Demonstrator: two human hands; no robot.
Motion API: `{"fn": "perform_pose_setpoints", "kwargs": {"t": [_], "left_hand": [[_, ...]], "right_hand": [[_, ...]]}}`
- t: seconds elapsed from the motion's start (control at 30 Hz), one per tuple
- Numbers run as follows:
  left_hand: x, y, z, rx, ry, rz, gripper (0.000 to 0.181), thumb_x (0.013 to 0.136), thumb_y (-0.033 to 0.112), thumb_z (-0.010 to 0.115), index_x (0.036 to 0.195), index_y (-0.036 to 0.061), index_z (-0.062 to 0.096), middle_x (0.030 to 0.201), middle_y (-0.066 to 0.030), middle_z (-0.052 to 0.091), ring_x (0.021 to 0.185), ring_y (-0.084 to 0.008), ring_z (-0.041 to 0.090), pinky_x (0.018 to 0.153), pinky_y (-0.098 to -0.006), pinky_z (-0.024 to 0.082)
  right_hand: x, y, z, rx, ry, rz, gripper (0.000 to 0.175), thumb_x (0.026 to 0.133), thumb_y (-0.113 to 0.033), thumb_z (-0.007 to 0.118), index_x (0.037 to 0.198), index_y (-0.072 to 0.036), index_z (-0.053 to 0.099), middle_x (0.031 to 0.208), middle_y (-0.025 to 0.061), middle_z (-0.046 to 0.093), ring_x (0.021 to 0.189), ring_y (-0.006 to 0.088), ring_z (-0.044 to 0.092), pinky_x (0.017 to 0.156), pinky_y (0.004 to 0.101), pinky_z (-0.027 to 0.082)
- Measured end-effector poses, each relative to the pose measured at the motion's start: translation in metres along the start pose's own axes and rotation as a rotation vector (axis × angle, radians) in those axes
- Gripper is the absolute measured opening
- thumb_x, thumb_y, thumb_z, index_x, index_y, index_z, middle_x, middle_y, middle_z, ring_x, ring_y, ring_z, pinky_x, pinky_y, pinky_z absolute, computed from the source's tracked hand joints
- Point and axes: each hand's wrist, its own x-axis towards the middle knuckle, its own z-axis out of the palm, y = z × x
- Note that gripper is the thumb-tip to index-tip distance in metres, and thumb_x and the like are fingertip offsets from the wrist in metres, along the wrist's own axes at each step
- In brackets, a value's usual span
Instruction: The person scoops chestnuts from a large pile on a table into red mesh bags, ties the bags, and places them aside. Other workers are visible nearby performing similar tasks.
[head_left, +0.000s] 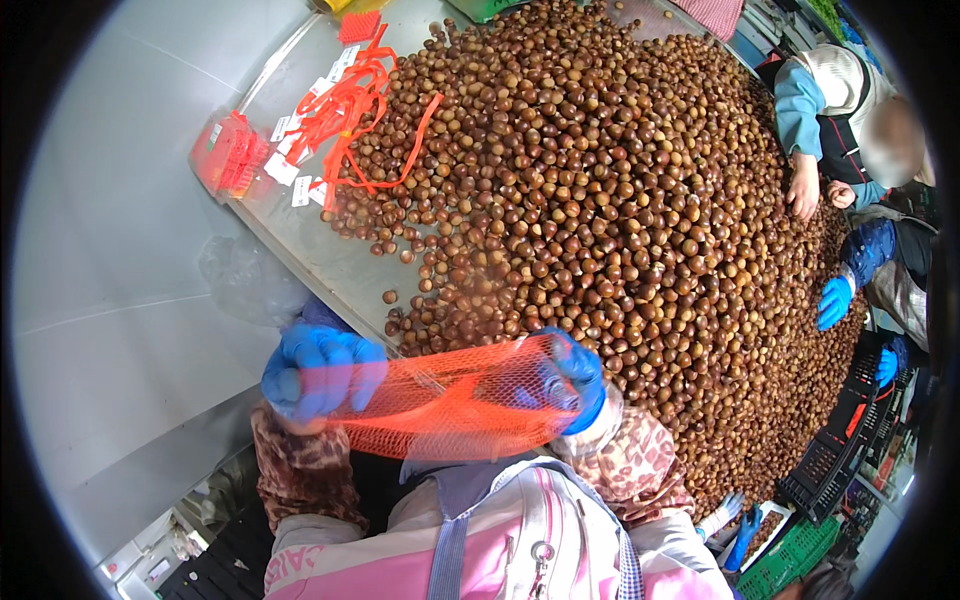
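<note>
An orange-red mesh bag (457, 397) is stretched sideways in front of my chest, at the near edge of a metal table. My left hand (322, 371), in a blue glove and blurred, grips one end of it. At the other end, my blue-gloved right hand (576, 379) holds the netting, its fingers partly covered by the mesh. No nuts show inside the net. Beyond the bag spreads a large heap of brown chestnuts (600, 187).
Red net strips (360, 97) with white tags lie at the table's far left. Packed red netting (229, 154) sits on the table's corner, beside a wall (135, 225). Co-workers' hands (804, 187) rest at the heap's right side. Black crates (825, 465) and a green crate (787, 559) stand lower right.
</note>
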Motion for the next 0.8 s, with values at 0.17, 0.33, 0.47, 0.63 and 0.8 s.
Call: {"fn": "perform_pose_setpoints", "kwargs": {"t": [0.17, 0.33, 0.47, 0.63, 0.8], "left_hand": [[-0.012, -0.017, -0.01, -0.449, 0.099, 0.017, 0.027, 0.091, 0.029, 0.047, 0.099, 0.0031, 0.049, 0.058, 0.0031, 0.038, 0.045, -0.0122, 0.035, 0.043, -0.0252, 0.029], [0.003, -0.071, -0.085, -0.87, 0.737, -0.166, 0.046, 0.095, 0.02, 0.041, 0.135, -0.0014, 0.029, 0.06, 0.0049, 0.032, 0.045, -0.0048, 0.029, 0.04, -0.0199, 0.024], [0.028, -0.123, -0.162, -0.757, 0.907, -0.483, 0.048, 0.093, 0.014, 0.04, 0.136, -0.0039, 0.03, 0.057, 0.0073, 0.028, 0.042, -0.0035, 0.027, 0.038, -0.0181, 0.021], [0.09, -0.139, -0.205, -0.63, 1.078, -0.647, 0.042, 0.092, 0.012, 0.039, 0.129, -0.0087, 0.038, 0.057, 0.0067, 0.032, 0.042, -0.0041, 0.027, 0.037, -0.0188, 0.021], [0.121, -0.136, -0.251, -0.558, 1.07, -0.625, 0.019, 0.093, 0.011, 0.037, 0.092, -0.0031, 0.049, 0.056, 0.0039, 0.036, 0.041, -0.0068, 0.03, 0.035, -0.0212, 0.023]], "right_hand": [[0.005, 0.023, -0.014, 0.215, 0.656, -0.053, 0.042, 0.089, -0.032, 0.054, 0.12, -0.004, 0.051, 0.093, 0.0043, 0.059, 0.073, 0.0132, 0.055, 0.07, 0.0288, 0.048], [0.025, 0.018, -0.076, 0.288, 0.66, -0.262, 0.041, 0.089, -0.01, 0.043, 0.129, -0.003, 0.045, 0.063, -0.0021, 0.047, 0.052, 0.0098, 0.043, 0.047, 0.021, 0.036], [0.047, 0.0, -0.138, 0.328, 0.941, -0.343, 0.023, 0.092, -0.012, 0.039, 0.107, -0.003, 0.054, 0.063, -0.0011, 0.044, 0.052, 0.0105, 0.04, 0.049, 0.0217, 0.034], [0.068, -0.016, -0.194, 0.196, 0.274, -0.415, 0.019, 0.088, -0.005, 0.048, 0.101, 0.001, 0.059, 0.088, 0.0056, 0.064, 0.073, 0.0121, 0.058, 0.066, 0.0228, 0.049], [0.082, -0.022, -0.201, -1.131, 1.11, -0.378, 0.017, 0.079, 0.006, 0.054, 0.094, 0.003, 0.061, 0.087, 0.0029, 0.063, 0.078, 0.007, 0.056, 0.066, 0.0219, 0.047]]}}
